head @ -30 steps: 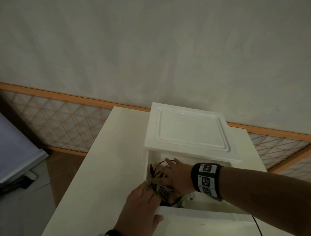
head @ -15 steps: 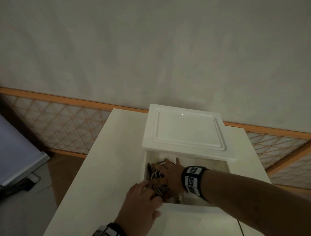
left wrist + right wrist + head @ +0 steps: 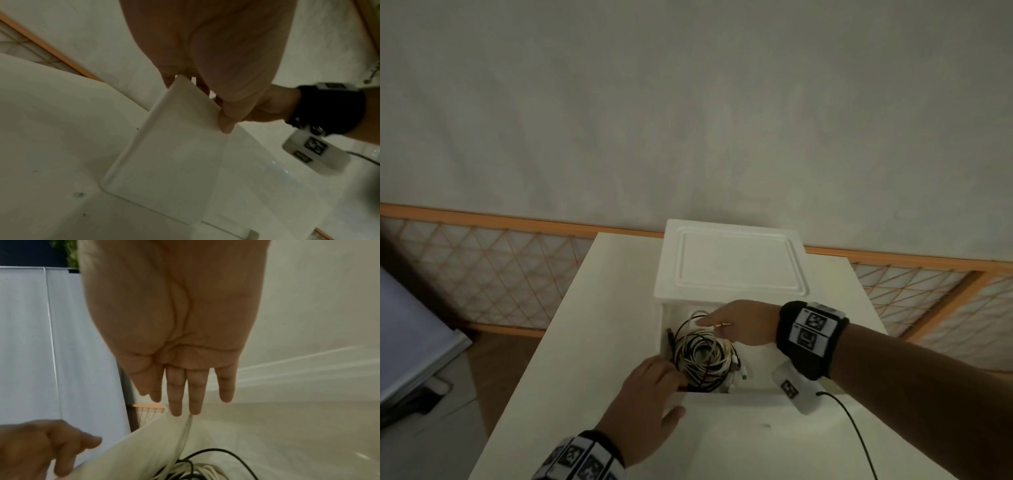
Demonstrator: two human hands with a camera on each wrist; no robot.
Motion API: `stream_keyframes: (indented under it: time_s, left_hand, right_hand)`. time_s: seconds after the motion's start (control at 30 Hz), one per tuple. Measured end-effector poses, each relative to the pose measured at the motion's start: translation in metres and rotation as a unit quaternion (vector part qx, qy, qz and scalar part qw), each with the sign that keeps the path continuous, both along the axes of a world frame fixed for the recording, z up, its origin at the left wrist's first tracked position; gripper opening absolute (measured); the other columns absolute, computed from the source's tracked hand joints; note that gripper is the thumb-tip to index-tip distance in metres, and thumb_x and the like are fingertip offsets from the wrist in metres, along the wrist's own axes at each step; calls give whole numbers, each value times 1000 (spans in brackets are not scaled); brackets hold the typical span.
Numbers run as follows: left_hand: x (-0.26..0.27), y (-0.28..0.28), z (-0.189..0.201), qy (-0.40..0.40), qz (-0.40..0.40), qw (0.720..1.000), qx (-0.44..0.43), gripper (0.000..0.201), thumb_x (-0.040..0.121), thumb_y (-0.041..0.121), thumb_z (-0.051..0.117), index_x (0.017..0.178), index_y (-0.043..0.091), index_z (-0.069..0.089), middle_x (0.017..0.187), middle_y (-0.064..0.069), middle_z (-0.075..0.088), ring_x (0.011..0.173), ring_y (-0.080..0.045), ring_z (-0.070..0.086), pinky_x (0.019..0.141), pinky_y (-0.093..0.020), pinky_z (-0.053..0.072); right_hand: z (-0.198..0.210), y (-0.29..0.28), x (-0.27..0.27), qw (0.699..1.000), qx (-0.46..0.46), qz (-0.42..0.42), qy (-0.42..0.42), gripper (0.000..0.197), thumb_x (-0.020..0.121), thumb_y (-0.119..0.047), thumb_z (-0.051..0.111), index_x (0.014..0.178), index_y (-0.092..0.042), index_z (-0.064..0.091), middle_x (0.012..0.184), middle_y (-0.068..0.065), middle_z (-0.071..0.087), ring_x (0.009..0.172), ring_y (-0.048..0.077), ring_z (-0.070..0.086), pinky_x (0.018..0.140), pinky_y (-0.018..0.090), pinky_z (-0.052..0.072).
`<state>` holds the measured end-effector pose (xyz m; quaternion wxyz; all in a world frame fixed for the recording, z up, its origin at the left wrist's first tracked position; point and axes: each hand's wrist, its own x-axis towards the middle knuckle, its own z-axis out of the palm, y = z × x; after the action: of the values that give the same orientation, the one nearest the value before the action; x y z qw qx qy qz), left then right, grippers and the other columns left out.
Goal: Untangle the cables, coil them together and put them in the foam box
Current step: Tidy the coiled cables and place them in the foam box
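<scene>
The coil of black and white cables (image 3: 700, 358) lies in the left half of the open white foam box (image 3: 756, 370). Its plugs stick out to the right. My left hand (image 3: 654, 387) rests over the box's near-left corner. Its relaxed fingers reach past the rim to the coil's edge, and the thumb lies on the outer wall (image 3: 174, 146). My right hand (image 3: 729, 322) hovers flat above the back of the coil and holds nothing. In the right wrist view its straight fingertips (image 3: 176, 412) hang just over a loose white strand, with the coil (image 3: 195, 467) below.
The foam lid (image 3: 732, 260) sits over the back of the box. The box stands on a narrow white table (image 3: 592, 325) against a grey wall. An orange lattice fence (image 3: 482, 274) runs behind. A grey-blue panel (image 3: 407, 342) stands to the left, off the table.
Both hands have come off the coil, which now lies uncovered in the box. The right hand has lifted back and to the right. The left hand has drawn back to the near-left corner.
</scene>
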<state>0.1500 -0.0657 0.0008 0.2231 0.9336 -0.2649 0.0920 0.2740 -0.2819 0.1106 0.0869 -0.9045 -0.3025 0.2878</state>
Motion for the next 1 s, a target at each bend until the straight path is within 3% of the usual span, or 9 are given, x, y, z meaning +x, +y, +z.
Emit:
stream_keyframes:
  time_s: [0.1,0.2,0.3,0.47,0.53,0.67,0.77,0.87,1.0]
  left_hand:
    - [-4,11,-1,7,12,999,-33,28,77,43,58,103,36,54,108,16,56,115,-8,46,98,-23,43]
    - [-4,18,-4,11,-2,1000,-10,30,76,42,58,105,40,52,107,19,58,114,-8,50,99,-22,42]
    - [4,19,-3,-7,-18,1000,24,29,74,42,55,103,38,56,101,17,61,107,-9,53,96,-20,40]
    - [30,17,10,10,10,998,58,29,78,39,51,97,27,70,91,11,65,90,-13,62,77,-28,56]
    - [46,11,14,11,7,997,75,24,72,33,66,95,26,69,94,7,64,89,-16,64,74,-29,56]
    - [77,-8,34,13,54,987,152,56,39,21,93,91,22,73,113,-7,67,106,-32,65,85,-41,54]
    - [91,-11,40,31,140,979,145,73,56,26,89,123,16,60,146,-17,43,134,-41,40,104,-46,39]
    - [96,-7,34,97,249,962,49,79,84,35,70,148,17,27,160,-12,5,147,-33,8,115,-43,22]
    - [93,-12,27,40,174,982,56,73,78,22,75,142,11,39,155,-15,27,140,-35,30,110,-44,31]
  right_hand:
    - [2,-31,-25,999,-19,6,-38,49,98,-39,45,145,-29,36,145,0,45,132,18,41,109,28,29]
    - [-4,-54,-63,992,-117,37,-19,76,88,-55,55,150,-30,20,153,-3,31,139,19,30,114,33,21]
    - [-22,-66,-90,977,-195,53,-71,71,90,-46,57,149,-29,21,149,0,37,134,26,37,111,40,28]
    - [-42,-74,-71,968,-179,-21,-174,47,95,-34,49,141,-28,39,135,-2,51,120,25,49,101,40,37]
    - [-48,-72,-58,964,-154,-56,-212,46,92,-29,55,137,-28,45,134,-4,52,118,23,51,100,38,38]
    - [-64,-61,-49,936,-70,-174,-298,56,83,-24,64,136,-27,46,151,4,35,136,29,36,111,43,24]
    - [-70,-57,-54,877,-5,-368,-309,88,81,-37,67,151,-20,16,159,15,1,146,33,6,117,44,8]
    - [-73,-59,-54,771,160,-590,-178,103,81,-28,70,150,-6,-3,154,21,-19,145,35,-5,117,36,5]
    - [-74,-68,-35,601,303,-733,-92,105,78,-22,73,151,-8,-2,155,20,-19,143,38,8,116,43,18]
